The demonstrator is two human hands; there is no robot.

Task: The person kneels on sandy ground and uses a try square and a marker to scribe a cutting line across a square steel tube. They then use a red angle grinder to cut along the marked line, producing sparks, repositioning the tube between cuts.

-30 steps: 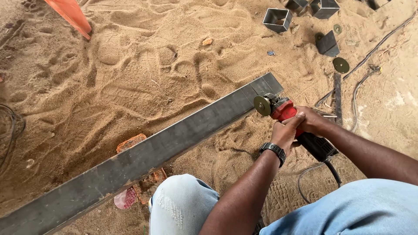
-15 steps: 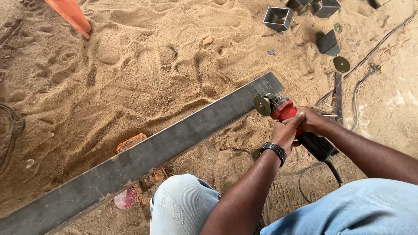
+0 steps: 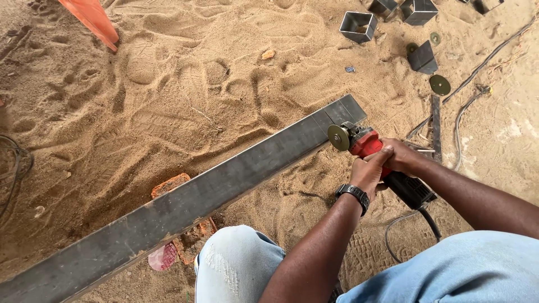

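Item: angle grinder (image 3: 375, 147), red body, black rear housing, cord trailing from the back. Held low over the sand, its disc (image 3: 338, 137) at the near edge of the long steel tube (image 3: 224, 179), close to the tube's far end; whether disc and steel touch cannot be told.

Hands: left hand (image 3: 368, 175), watch on the wrist, wrapped shut around the grinder's middle. Right hand (image 3: 401, 157) closed over the body just behind the head. Both grip fully.

Risks, as judged: the disc stands near the fingers of both hands, so a kick off the tube's edge could throw it toward them. The cord (image 3: 407, 224) loops in the sand just beside the knee (image 3: 238, 264) and could snag. The tube rests on broken bricks (image 3: 171, 185) in loose sand and might shift under pressure.

Room: open sand beyond the tube, footprinted. To the right, well apart, lie short square tube offcuts (image 3: 358, 25), spare discs (image 3: 439, 85), a flat bar (image 3: 436, 126) and cables (image 3: 477, 67). An orange piece (image 3: 92, 19) sits at the upper left.
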